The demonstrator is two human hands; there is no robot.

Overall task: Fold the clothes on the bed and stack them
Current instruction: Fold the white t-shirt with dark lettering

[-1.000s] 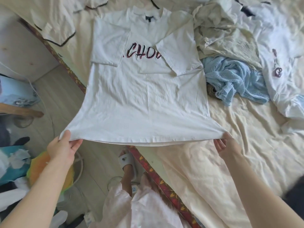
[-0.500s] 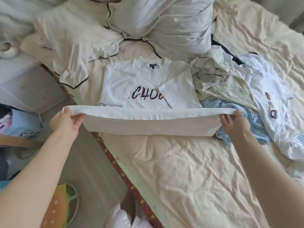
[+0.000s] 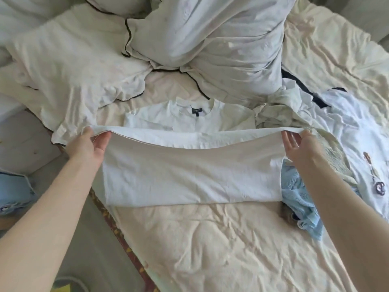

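The white T-shirt, light, limp cotton, sags between grips: your left hand and right hand each pinch a hem corner, so keep hold there.

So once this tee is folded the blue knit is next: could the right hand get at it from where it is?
Probably yes. The blue knit lies uncovered just beneath the right hand, beside the white T-shirt; but that hand is pinching the shirt's hem and must let go first.
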